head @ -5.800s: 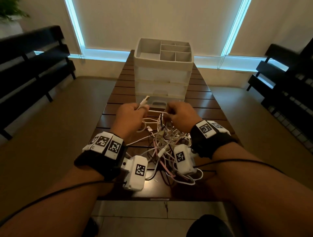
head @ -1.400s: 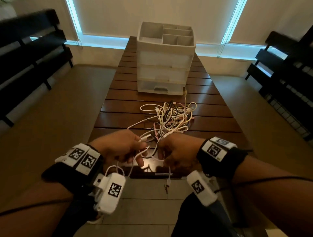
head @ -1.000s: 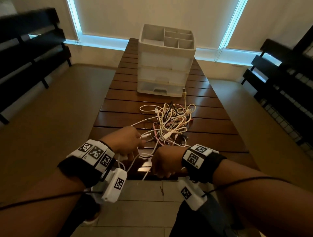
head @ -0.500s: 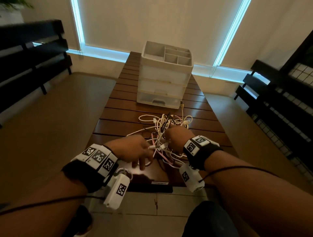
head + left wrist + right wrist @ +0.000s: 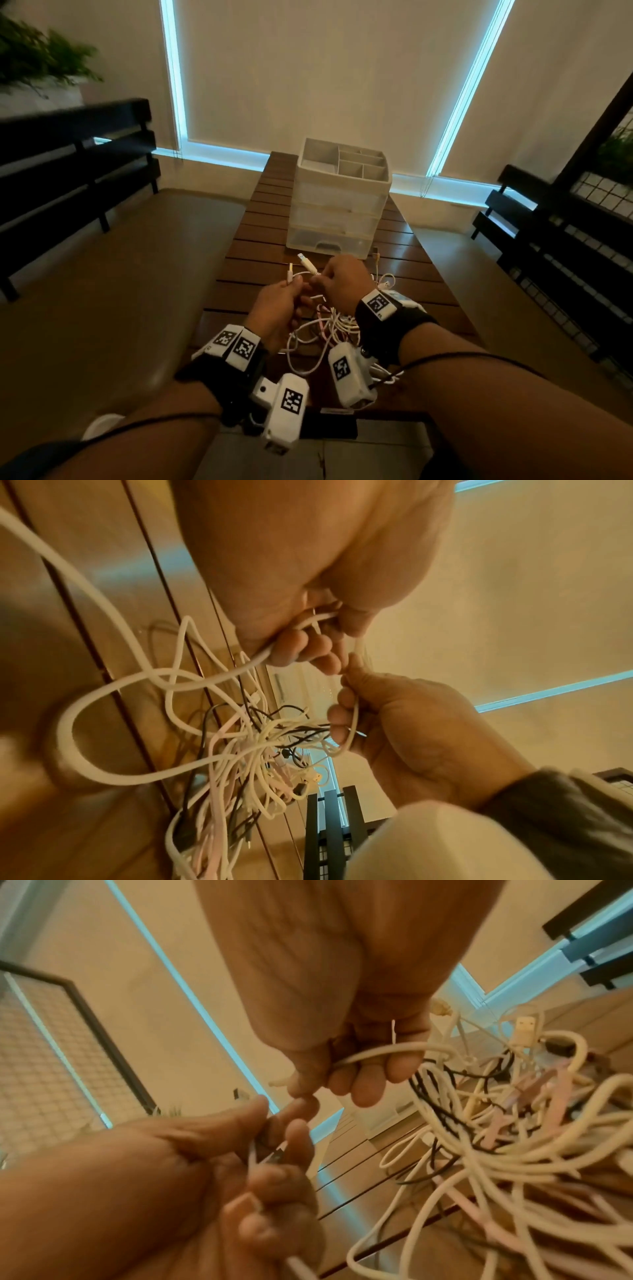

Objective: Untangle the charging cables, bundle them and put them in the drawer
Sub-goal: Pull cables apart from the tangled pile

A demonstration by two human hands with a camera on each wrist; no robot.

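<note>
With both hands now lifted off the table (image 5: 263, 219), left hand (image 5: 274, 310) and right hand (image 5: 344, 279) each pinch a white cable end clear of the tangle (image 5: 325, 329); untangling is underway, drawer unit (image 5: 339, 205) shut beyond.

Dark slatted benches (image 5: 75, 164) either side, drawn blinds (image 5: 308, 68), perhaps a potted plant (image 5: 37, 65).

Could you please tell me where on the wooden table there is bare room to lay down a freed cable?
Bare slats lie left of the white plastic drawer unit, out to the slatted wooden table's left edge, and in a narrower strip on its right. The near end is crowded: the tangled pile of white, pink and black cables and both hands.
</note>
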